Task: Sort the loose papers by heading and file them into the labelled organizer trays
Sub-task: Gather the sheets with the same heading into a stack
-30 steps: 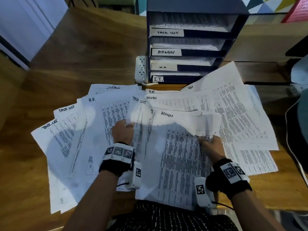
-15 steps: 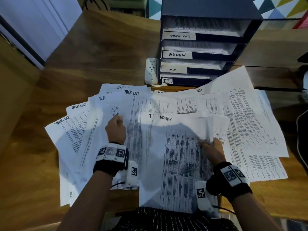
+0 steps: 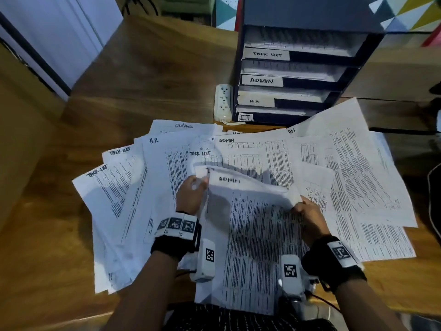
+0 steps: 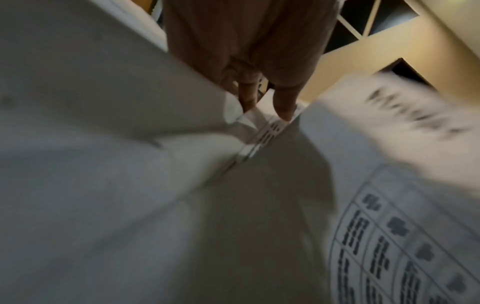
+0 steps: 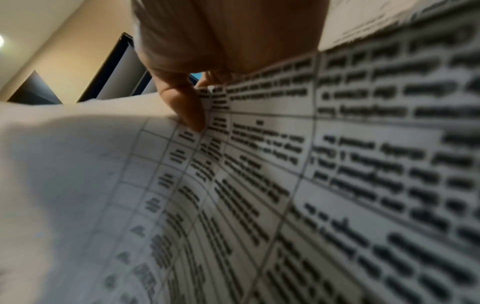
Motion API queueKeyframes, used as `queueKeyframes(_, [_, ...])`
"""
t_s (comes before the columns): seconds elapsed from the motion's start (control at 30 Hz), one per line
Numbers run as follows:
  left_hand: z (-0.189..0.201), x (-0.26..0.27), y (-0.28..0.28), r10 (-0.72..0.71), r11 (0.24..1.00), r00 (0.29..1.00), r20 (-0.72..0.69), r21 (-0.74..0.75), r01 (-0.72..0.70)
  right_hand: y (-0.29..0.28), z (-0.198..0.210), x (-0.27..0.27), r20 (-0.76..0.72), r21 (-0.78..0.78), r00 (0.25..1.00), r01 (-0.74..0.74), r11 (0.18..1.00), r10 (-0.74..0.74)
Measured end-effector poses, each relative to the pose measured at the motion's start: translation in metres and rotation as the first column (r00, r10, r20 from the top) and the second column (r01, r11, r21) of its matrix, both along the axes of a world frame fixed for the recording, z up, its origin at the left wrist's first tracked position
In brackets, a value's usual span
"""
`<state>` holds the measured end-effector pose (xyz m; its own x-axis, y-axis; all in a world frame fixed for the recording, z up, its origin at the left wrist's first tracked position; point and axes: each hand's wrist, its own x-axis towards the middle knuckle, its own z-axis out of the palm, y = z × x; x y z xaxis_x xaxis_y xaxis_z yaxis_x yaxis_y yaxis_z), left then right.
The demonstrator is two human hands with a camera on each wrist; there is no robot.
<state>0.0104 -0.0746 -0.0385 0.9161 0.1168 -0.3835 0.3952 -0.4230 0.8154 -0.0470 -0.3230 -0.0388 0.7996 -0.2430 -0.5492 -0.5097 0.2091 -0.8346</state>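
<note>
Loose printed papers (image 3: 346, 163) headed TASK LIST, H.R and ADMIN lie fanned over the wooden desk (image 3: 155, 80). The sheet headed ADMIN (image 3: 250, 235) is raised off the pile and bowed upward. My left hand (image 3: 198, 185) pinches its upper left edge, where a sheet marked I.T. peeks out beneath; the left wrist view shows my left hand (image 4: 267, 111) with its fingers on the sheet edges. My right hand (image 3: 298, 206) pinches the right edge, and in the right wrist view its thumb (image 5: 187, 107) lies on the print. The dark organizer (image 3: 310, 13) stands behind, its trays labelled TASK LIST, ADMIN, H.R and I.T.
A white power strip (image 3: 223, 102) lies against the organizer's left side. A white cabinet (image 3: 59, 32) stands at far left. A thin cable (image 3: 430, 211) curves along the right edge. Bare desk lies left of and behind the papers.
My left hand moved right from the H.R sheet to the ADMIN sheet's left edge. The ADMIN sheet has lifted and bowed between both hands. The head view has shifted left.
</note>
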Motion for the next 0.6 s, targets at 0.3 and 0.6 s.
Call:
queueKeyframes(0.3, [0.002,-0.006,0.021,-0.063,0.98,0.988,-0.14,-0.197,0.035,0.004,-0.009,0.013,-0.018,-0.028,0.996,-0.093,0.995,0.092])
queueKeyframes(0.6, [0.021,0.014,0.048,0.005,0.979,0.999,0.047,0.204,-0.014,0.029,0.007,0.057,-0.036,-0.436,0.968,-0.239,0.868,0.248])
